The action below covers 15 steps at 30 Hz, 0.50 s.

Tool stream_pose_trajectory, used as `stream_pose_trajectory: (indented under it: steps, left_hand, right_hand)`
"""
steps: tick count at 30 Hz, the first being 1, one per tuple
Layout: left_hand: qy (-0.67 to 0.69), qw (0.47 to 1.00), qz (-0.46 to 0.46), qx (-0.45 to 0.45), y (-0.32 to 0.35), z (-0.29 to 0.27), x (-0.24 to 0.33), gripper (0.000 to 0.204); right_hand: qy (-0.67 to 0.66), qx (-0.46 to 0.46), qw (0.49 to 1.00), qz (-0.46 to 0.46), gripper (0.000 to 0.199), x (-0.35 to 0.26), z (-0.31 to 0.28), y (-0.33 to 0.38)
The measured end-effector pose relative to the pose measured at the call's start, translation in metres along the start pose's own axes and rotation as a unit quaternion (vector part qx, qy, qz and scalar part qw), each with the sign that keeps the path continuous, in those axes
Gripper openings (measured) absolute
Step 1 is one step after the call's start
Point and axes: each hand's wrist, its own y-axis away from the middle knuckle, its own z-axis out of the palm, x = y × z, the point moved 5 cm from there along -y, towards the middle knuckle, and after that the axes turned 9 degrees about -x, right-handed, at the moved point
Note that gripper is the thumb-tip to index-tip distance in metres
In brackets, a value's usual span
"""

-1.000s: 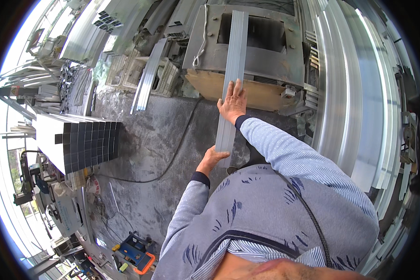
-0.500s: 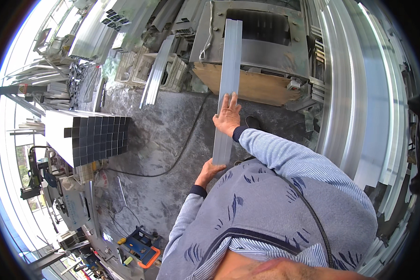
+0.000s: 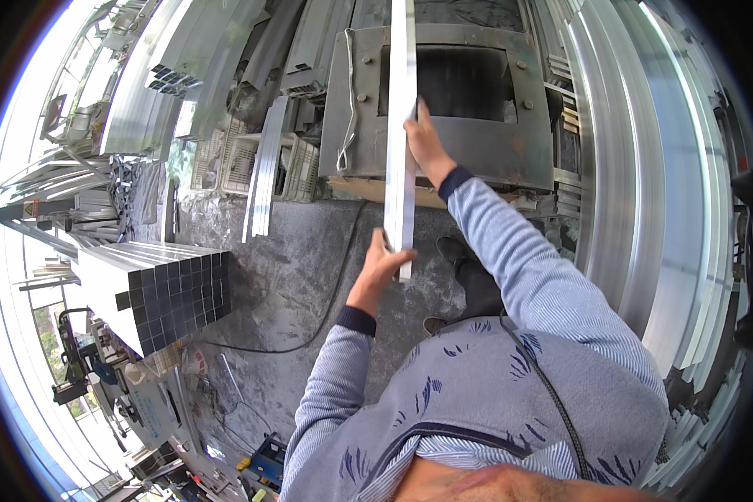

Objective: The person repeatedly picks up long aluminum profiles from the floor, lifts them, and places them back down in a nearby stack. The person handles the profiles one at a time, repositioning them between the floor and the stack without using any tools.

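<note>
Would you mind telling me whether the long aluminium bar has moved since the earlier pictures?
Yes. The aluminium bar has slid forward, away from the person, farther across the dark opening of the grey metal machine, with the right hand and left hand gripping it.

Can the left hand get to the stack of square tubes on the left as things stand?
Probably not right away. The left hand is gripping the near end of the long aluminium bar, which the right hand also holds. The stack of square tubes lies well off to the left, with only bare floor between.

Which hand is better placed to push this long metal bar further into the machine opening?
Left, probably: the left hand grips the long metal bar at its near end, behind it, while the right hand only steadies its middle.
</note>
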Motion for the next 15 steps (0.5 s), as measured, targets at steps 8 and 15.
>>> stream_pose_trajectory:
  steps: [8,15]
  left_hand:
    - [-0.356,0.917,-0.072,0.165,-0.056,0.004,0.092,0.081]
    - [-0.314,0.929,-0.104,0.163,0.000,0.024,0.023,0.079]
  right_hand:
    - [0.605,0.005,0.796,-0.015,0.096,-0.022,0.003,-0.086]
    - [0.620,-0.008,0.780,-0.086,0.085,-0.007,0.029,-0.003]
